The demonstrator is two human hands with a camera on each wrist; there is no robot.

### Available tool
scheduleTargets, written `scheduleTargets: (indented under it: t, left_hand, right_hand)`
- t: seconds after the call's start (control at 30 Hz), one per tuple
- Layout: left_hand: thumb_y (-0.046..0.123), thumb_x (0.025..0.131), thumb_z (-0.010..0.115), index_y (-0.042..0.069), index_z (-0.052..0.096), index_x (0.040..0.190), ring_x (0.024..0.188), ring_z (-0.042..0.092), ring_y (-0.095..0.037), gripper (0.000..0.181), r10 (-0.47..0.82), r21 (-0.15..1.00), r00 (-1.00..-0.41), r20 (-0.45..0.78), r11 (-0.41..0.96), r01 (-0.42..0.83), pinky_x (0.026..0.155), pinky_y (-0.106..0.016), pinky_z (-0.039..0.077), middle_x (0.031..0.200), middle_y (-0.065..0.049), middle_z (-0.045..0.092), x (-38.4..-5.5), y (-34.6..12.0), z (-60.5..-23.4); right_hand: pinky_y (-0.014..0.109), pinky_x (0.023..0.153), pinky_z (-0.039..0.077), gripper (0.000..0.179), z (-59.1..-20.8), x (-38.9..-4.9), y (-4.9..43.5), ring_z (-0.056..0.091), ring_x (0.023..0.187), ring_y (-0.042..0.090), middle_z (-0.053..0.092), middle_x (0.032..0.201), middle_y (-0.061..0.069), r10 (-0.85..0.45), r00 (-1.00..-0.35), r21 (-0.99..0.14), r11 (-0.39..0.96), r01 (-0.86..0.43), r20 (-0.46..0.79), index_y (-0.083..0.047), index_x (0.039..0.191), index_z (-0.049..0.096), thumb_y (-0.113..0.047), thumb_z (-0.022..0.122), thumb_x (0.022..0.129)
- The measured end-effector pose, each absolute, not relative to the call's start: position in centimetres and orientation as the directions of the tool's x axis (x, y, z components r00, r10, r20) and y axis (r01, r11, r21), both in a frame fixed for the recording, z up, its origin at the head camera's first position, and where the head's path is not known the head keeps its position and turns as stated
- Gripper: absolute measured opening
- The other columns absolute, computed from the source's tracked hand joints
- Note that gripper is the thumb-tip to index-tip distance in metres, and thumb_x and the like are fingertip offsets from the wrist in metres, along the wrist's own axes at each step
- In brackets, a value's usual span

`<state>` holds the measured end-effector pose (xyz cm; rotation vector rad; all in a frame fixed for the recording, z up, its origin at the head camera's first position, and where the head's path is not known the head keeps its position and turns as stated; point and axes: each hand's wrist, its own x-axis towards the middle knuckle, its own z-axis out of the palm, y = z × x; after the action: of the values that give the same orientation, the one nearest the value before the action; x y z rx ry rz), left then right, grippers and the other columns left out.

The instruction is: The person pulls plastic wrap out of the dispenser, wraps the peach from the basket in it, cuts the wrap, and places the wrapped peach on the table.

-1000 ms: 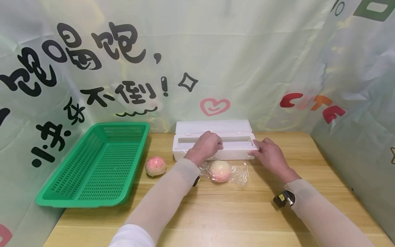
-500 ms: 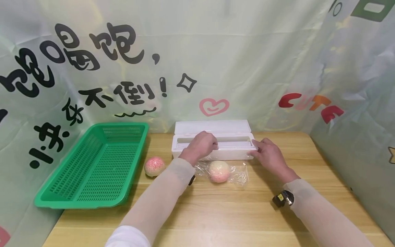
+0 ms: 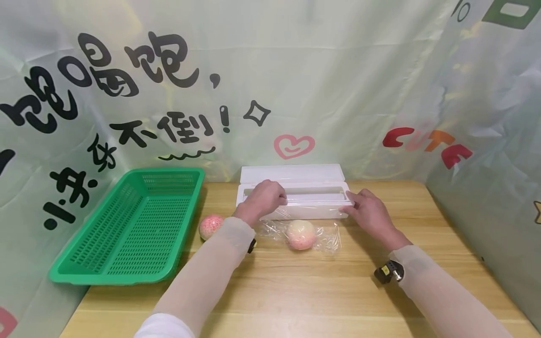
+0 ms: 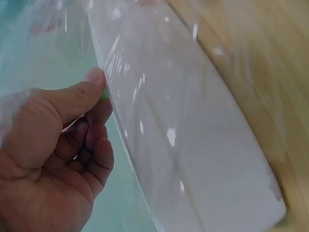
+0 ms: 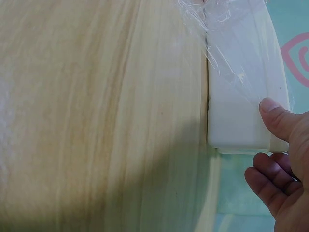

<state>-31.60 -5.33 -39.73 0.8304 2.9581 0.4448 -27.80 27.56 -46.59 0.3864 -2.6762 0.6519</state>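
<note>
A white cling film dispenser (image 3: pixel 313 210) stands at the back of the table with its lid (image 3: pixel 291 173) raised. My left hand (image 3: pixel 264 199) is at the left part of its front rim, thumb and forefinger pinching a small green slider (image 4: pixel 105 94). Clear film (image 4: pixel 140 92) hangs over the dispenser's front face. With the thumb on the front and fingers round the end, my right hand (image 3: pixel 372 213) grips the dispenser's right end. In front, a round cream-and-pink bun (image 3: pixel 301 234) lies on the clear film.
A green plastic basket (image 3: pixel 139 234) stands on the left. Beside it, a round bun with pink speckles (image 3: pixel 210 226) is partly hidden by my left sleeve. A printed cloth (image 3: pixel 338 94) hangs behind the wooden table (image 3: pixel 321 300).
My left hand has slid left along the dispenser's front rim, baring more of its opening. The right hand stays on the right end, and the buns have not moved.
</note>
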Motion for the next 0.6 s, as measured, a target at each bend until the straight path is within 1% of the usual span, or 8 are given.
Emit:
scheduleTargets:
  t: [0.13, 0.23, 0.4, 0.6]
  left_hand:
    - [0.023, 0.1, 0.073, 0.018, 0.085, 0.1, 0.103, 0.067, -0.02, 0.012, 0.508, 0.278, -0.861, 0.031, 0.823, 0.495, 0.1, -0.037, 0.053, 0.098, 0.006, 0.08, -31.6, -6.6, -39.8]
    - [0.023, 0.1, 0.074, 0.018, 0.085, 0.101, 0.1, 0.068, -0.019, 0.012, 0.509, 0.272, -0.86, 0.037, 0.823, 0.499, 0.096, -0.036, 0.055, 0.097, 0.006, 0.079, -31.7, -7.3, -39.9]
    - [0.022, 0.1, 0.074, 0.017, 0.085, 0.1, 0.093, 0.068, -0.017, 0.012, 0.502, 0.306, -0.863, 0.053, 0.815, 0.492, 0.093, -0.035, 0.056, 0.095, 0.006, 0.08, -31.8, -8.3, -40.2]
    - [0.022, 0.1, 0.075, 0.017, 0.085, 0.103, 0.099, 0.072, -0.018, 0.012, 0.492, 0.332, -0.868, 0.058, 0.811, 0.482, 0.096, -0.036, 0.057, 0.1, 0.005, 0.081, -31.8, -9.5, -40.5]
  right_hand:
    - [0.032, 0.064, 0.044, 0.06, -46.5, -27.7, 27.5, 0.052, 0.073, 0.019, 0.056, 0.089, 0.009, -0.17, -0.905, -0.392, 0.859, -0.33, 0.389, 0.005, 0.139, 0.063, -0.024, 0.084, 0.091]
    - [0.031, 0.063, 0.044, 0.061, -46.4, -27.6, 27.5, 0.052, 0.073, 0.019, 0.056, 0.089, 0.009, -0.161, -0.912, -0.401, 0.859, -0.318, 0.378, 0.004, 0.14, 0.063, -0.025, 0.084, 0.091]
    - [0.03, 0.063, 0.043, 0.06, -46.2, -27.5, 27.5, 0.052, 0.073, 0.019, 0.056, 0.09, 0.009, -0.156, -0.916, -0.407, 0.859, -0.311, 0.371, 0.005, 0.14, 0.063, -0.025, 0.084, 0.092]
    - [0.03, 0.062, 0.044, 0.06, -46.2, -27.5, 27.4, 0.052, 0.074, 0.019, 0.057, 0.09, 0.009, -0.166, -0.917, -0.412, 0.854, -0.318, 0.364, 0.005, 0.14, 0.062, -0.025, 0.083, 0.092]
